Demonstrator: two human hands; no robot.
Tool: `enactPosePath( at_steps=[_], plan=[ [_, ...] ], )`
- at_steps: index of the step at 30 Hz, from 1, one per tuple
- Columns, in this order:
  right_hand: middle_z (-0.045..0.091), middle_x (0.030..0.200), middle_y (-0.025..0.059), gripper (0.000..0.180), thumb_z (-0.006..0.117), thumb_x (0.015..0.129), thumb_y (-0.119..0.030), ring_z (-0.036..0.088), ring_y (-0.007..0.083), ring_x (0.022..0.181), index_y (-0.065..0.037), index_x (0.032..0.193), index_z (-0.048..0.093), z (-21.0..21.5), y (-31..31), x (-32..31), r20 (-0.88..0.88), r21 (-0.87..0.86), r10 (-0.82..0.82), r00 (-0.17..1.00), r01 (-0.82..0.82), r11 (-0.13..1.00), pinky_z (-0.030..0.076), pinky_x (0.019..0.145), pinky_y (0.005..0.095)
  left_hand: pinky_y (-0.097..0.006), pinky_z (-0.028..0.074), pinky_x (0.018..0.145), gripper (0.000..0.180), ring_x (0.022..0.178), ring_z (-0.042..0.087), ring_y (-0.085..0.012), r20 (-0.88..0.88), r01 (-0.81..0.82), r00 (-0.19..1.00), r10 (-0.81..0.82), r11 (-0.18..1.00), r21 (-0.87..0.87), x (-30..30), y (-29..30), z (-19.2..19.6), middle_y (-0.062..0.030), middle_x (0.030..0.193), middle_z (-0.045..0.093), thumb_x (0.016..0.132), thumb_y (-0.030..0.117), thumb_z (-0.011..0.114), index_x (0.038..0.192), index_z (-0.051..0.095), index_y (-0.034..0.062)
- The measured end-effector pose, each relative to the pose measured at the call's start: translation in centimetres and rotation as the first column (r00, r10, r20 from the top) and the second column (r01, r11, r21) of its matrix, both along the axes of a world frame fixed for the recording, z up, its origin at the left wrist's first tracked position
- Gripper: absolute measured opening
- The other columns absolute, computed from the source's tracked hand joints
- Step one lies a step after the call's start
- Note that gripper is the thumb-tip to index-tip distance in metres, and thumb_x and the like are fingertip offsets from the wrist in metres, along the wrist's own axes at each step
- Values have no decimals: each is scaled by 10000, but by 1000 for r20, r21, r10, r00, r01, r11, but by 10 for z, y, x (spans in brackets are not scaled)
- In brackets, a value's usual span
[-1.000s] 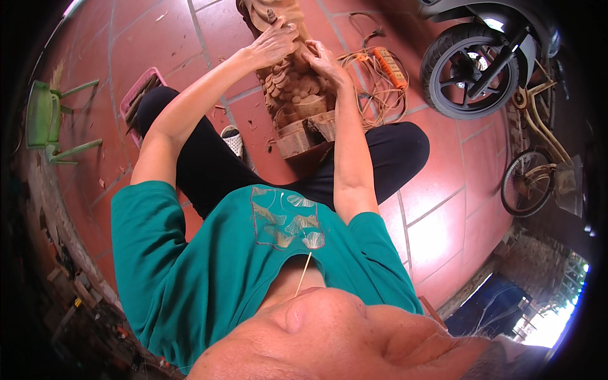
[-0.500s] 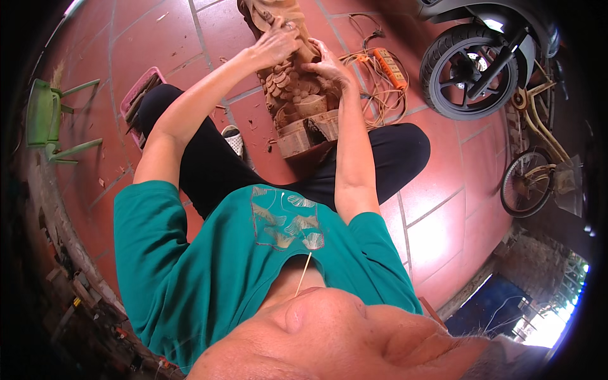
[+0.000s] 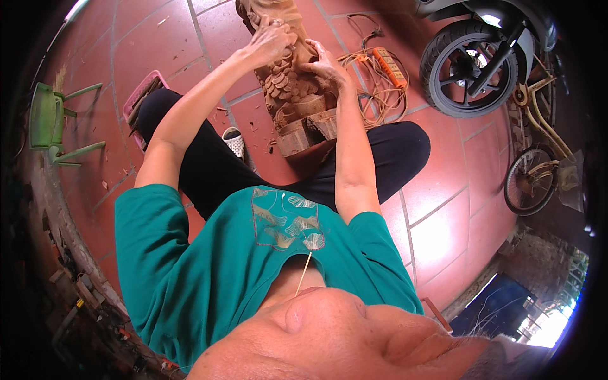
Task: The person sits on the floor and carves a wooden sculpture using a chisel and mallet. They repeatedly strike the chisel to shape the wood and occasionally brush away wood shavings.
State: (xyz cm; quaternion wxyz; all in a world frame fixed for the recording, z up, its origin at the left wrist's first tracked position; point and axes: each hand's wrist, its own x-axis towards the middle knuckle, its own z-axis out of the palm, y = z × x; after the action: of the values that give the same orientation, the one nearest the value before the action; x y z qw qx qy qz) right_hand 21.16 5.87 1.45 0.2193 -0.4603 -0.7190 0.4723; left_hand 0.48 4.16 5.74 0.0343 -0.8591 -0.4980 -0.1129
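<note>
While the person sat cross-legged on the red tiled floor, a brown wooden carving stood upright on its blocky base just in front of the knees. The left hand rested on the upper part of the carving, its fingers curled close against the wood; whether they pinched a small tool I could not tell. The right hand lay against the carving's right side, fingers bent and pressed to the surface, steadying it. Just beyond that hand lay an orange power strip amid a loose tangle of cord. A pink tray sat by the left knee, and a green plastic chair lay farther left. A scooter's wheel stood well off to the right.
</note>
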Motion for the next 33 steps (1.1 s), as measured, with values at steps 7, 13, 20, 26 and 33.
enactPosePath(
  at_steps=[7,13,20,26,33],
  plan=[
    [475,1456,210,859,817,724,-184,461,332,1346,-60,1457,387,-9,3,3,-22,2,5,1000,-5,1000,396,1105,393,-412,300,914,170,948,543,-256,-55,167,985,-165,986,26,0,-7,-14,-101,862,580,828,52,546,908,682,112],
    [386,1522,201,850,799,762,-145,373,286,1409,-63,1482,354,-4,3,2,2,-67,13,1000,-13,998,330,1148,355,-416,305,890,180,965,577,-253,-88,79,992,-89,991,-113,-15,-8,3,-118,879,630,774,62,611,891,728,132],
    [383,1524,205,849,797,763,-140,380,287,1407,-64,1483,353,-10,7,2,-59,-77,36,998,-40,996,339,1144,361,-407,311,895,190,1046,553,-245,2,88,996,-88,996,-3,-1,-7,-8,-100,927,618,783,25,591,912,698,114],
    [501,1433,211,842,823,717,-188,481,329,1333,-62,1445,418,-6,1,1,10,2,-22,1000,22,1000,410,1097,386,-399,315,900,296,993,569,-244,-23,80,996,-82,995,-59,-15,-17,-10,-79,866,611,778,33,612,1017,731,161],
    [405,1512,202,817,778,764,-138,391,304,1399,-74,1472,376,1,-1,-1,-13,-69,7,1000,-8,998,342,1144,383,-405,296,909,216,978,588,-210,47,-111,993,111,994,-11,-21,-1,-2,-44,896,642,838,47,600,966,722,170]
  ],
)
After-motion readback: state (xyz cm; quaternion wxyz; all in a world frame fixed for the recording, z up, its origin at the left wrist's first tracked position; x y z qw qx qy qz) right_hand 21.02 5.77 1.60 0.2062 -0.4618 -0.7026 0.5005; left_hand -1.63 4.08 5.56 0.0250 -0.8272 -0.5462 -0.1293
